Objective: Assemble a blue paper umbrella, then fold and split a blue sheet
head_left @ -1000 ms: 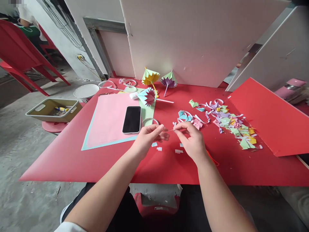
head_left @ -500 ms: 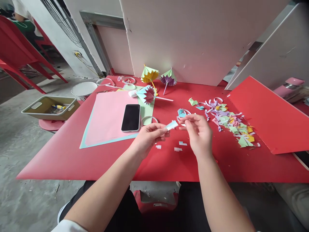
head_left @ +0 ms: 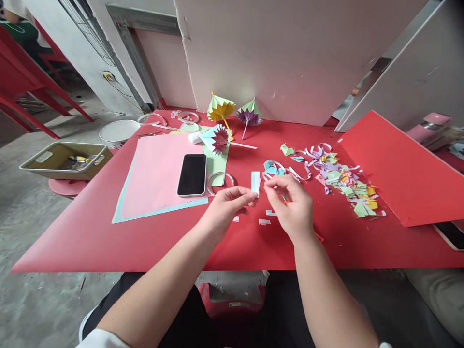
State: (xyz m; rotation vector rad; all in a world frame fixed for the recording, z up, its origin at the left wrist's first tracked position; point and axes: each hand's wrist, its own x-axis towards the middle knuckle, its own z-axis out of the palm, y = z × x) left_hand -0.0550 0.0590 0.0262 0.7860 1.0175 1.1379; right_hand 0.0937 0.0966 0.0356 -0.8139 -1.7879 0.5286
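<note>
Above the near middle of the red worktop (head_left: 108,232): left hand (head_left: 226,209), thumb and fingers pinched together on the lower end of a small pale blue-and-white paper strip (head_left: 255,181), standing upright out of the fingertips. Just beside it, right hand (head_left: 290,205), fingers curled and fingertips drawn close together next to the strip; whether anything sits between them, cannot tell. Directly under the hands, small white paper snippets (head_left: 264,222) lying flat on the worktop. Just left of the left hand, a clear ring of tape (head_left: 219,182), and next to that a black-screened smartphone (head_left: 192,175) lying face up on a large pink paper sheet (head_left: 152,179) with a light blue sheet edge showing under it. Farther back, a folded blue paper umbrella with purple inside and a white stick (head_left: 216,139) lying on its side, and behind it a yellow paper umbrella (head_left: 219,107) and a green-and-purple paper umbrella (head_left: 248,114) near the white board (head_left: 290,58). Right of the right hand, a scattered heap of pastel paper scraps and curled strips (head_left: 340,181), reaching toward a tilted red board (head_left: 398,169). Off the worktop at far left, an olive tray of small items (head_left: 65,160) and a white round lid (head_left: 119,131).
</note>
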